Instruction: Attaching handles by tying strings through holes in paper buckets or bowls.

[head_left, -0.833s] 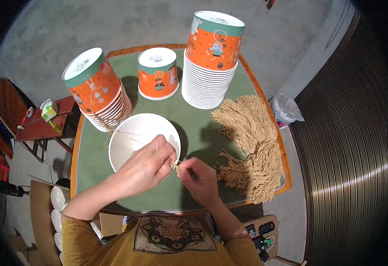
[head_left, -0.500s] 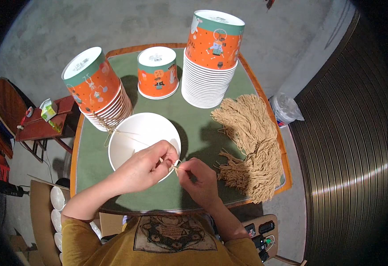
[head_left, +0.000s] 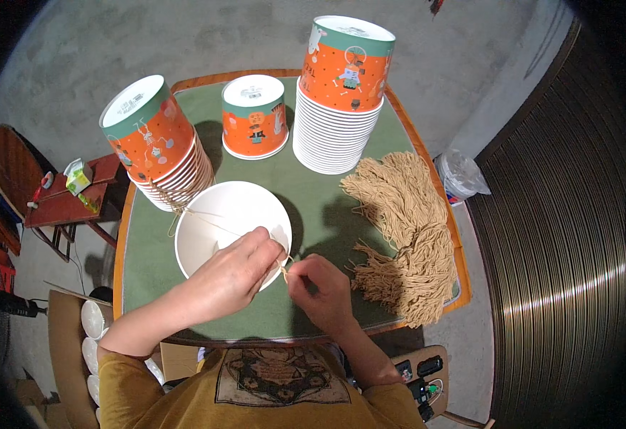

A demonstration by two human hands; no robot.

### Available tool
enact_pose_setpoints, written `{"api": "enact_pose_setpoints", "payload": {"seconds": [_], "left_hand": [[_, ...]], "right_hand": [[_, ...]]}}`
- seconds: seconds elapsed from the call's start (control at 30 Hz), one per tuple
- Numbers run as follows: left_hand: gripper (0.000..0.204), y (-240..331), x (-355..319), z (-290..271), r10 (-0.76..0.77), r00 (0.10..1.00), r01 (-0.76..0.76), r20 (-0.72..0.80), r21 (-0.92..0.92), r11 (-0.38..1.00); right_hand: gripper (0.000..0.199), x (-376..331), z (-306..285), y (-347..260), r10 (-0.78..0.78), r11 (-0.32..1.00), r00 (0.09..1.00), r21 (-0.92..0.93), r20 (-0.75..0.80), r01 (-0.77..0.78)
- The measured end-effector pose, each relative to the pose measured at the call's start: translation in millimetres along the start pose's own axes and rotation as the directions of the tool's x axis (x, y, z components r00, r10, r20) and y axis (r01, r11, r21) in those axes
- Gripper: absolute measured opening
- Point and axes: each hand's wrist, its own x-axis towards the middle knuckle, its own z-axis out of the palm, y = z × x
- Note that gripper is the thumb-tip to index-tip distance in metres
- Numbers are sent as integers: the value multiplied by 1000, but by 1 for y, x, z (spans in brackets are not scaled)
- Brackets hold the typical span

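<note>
An open white paper bucket (head_left: 206, 222) stands mouth up on the green tablecloth, in front of me. At its near right rim my left hand (head_left: 238, 272) is closed, pinching a thin tan string (head_left: 220, 223). The string runs back across the bucket's mouth toward the left stack. My right hand (head_left: 319, 292) is pinched on the same string just right of the rim, thumb against forefinger. A small loop or knot seems to lie between the two hands, too fine to make out. My left fingers partly hide the rim.
Upside-down orange and green paper buckets stand behind: a left stack (head_left: 152, 146) draped with tan strings, a single bucket (head_left: 254, 129) and a tall right stack (head_left: 345, 93). A heap of tan string (head_left: 406, 236) lies at right. Left below is a cardboard box (head_left: 70, 350) with white containers.
My left fingers have turned and closed further over the string by the rim, and the bit of string between the hands has shifted slightly. My right hand has barely moved.
</note>
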Motion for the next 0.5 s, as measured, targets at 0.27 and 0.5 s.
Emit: {"api": "enact_pose_setpoints", "payload": {"seconds": [0.27, 0.5], "left_hand": [[12, 5, 2, -1, -15, 998, 16, -66, 13, 1000], [10, 6, 2, -1, 5, 998, -5, -61, 13, 1000]], "right_hand": [[13, -4, -2, 1, -65, 988, 998, -143, -13, 62], [16, -2, 0, -11, 7, 990, 998, -141, -67, -16]]}}
